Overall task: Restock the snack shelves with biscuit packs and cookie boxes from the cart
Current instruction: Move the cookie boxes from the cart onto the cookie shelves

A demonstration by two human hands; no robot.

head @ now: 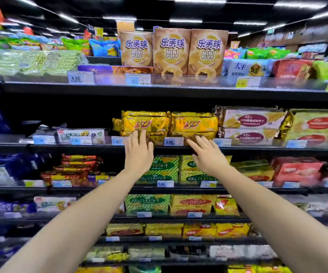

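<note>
Two stacks of gold-foil biscuit packs (169, 125) stand side by side on the second shelf (257, 149) from the top. My left hand (138, 152) is raised in front of the left stack, fingers straight, fingertips at the lowest pack's front. My right hand (208, 154) reaches with spread fingers to the bottom of the right stack, just above the 6.00 price tag (173, 141). Neither hand holds anything. Three tan Mini Puff cookie boxes (173, 51) stand upright on the top shelf above. The cart is out of view.
White and cream biscuit packs (251, 123) lie right of the gold stacks; a small white pack (80, 134) lies left, with a dark gap behind it. Green and yellow packs (163, 168) fill the shelf below my hands. Lower shelves hold more yellow packs.
</note>
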